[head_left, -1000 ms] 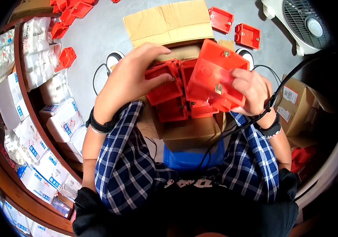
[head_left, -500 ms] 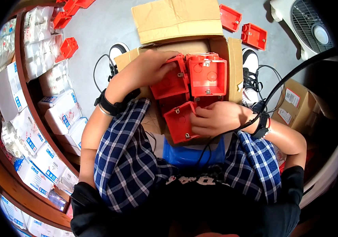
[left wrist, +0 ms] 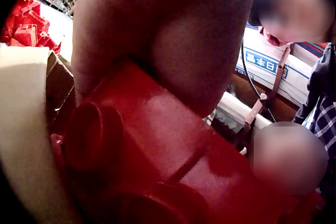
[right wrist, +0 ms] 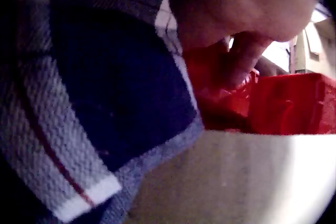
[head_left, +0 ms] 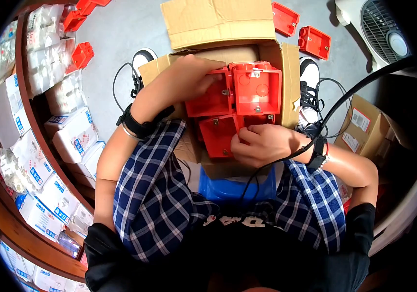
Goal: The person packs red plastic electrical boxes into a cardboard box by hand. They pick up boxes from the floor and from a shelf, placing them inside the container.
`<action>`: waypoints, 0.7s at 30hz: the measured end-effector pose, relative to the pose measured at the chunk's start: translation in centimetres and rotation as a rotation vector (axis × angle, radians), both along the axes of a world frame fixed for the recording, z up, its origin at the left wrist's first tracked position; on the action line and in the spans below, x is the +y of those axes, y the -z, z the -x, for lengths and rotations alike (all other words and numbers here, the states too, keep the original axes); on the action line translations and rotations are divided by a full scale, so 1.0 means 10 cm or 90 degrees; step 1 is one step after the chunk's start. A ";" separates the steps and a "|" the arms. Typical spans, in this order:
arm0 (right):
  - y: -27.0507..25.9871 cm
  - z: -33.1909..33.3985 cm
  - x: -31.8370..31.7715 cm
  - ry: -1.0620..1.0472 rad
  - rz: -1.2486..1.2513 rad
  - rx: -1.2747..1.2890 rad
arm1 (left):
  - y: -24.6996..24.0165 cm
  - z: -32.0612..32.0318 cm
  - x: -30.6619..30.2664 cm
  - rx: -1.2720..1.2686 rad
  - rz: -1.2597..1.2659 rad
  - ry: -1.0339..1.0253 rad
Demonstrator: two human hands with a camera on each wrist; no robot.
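In the head view, several red plastic boxes fill an open cardboard carton (head_left: 290,87). My left hand (head_left: 184,82) grips the upper left red box (head_left: 211,103), its thumb at the open face; the other fingers are largely hidden. Right of it, an upper right box (head_left: 264,88) faces up, untouched. Nearer my body, my right hand (head_left: 263,145) pinches the right side of a slightly tilted lower left box (head_left: 215,138). In the left wrist view, the hand (left wrist: 163,35) lies against a red box (left wrist: 157,129). The right wrist view shows curled fingers (right wrist: 244,58) beside a red box (right wrist: 289,106).
Two red boxes lie on the floor beyond the carton, near a fan (head_left: 383,34). More red boxes and a shelf (head_left: 30,117) of packages stand left. A black cable (head_left: 354,95) crosses near my right forearm; another carton (head_left: 359,126) is right. A blue stool (head_left: 237,189) is below.
My right hand has come down from above the carton's right side to its near side. Over the last half second the lower left box has shifted forward and straightened; my left hand remains at the upper left.
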State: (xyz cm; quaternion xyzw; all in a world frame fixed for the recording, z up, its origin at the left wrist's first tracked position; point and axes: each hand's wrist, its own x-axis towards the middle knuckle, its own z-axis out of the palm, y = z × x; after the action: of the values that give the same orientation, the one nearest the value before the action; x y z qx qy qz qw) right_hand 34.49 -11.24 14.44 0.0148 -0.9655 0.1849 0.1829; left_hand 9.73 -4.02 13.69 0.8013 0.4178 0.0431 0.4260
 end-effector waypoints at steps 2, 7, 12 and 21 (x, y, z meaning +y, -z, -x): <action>0.00 0.01 0.01 0.006 -0.016 0.007 | 0.04 0.01 0.03 -0.014 -0.015 -0.009; 0.15 0.03 -0.05 -0.014 -0.091 0.089 | -0.05 -0.02 0.04 -0.042 -0.020 -0.019; 0.18 0.04 -0.06 -0.010 -0.049 0.121 | -0.11 -0.03 0.05 -0.040 0.024 -0.026; 0.19 0.08 -0.01 0.026 -0.024 0.048 | -0.15 -0.01 0.11 0.022 0.055 -0.041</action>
State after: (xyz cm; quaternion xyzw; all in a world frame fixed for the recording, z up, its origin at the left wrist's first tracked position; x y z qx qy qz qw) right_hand 33.67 -11.37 12.52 0.0058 -0.9614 0.1620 0.2223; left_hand 9.87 -2.94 15.16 0.7689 0.4521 0.0246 0.4515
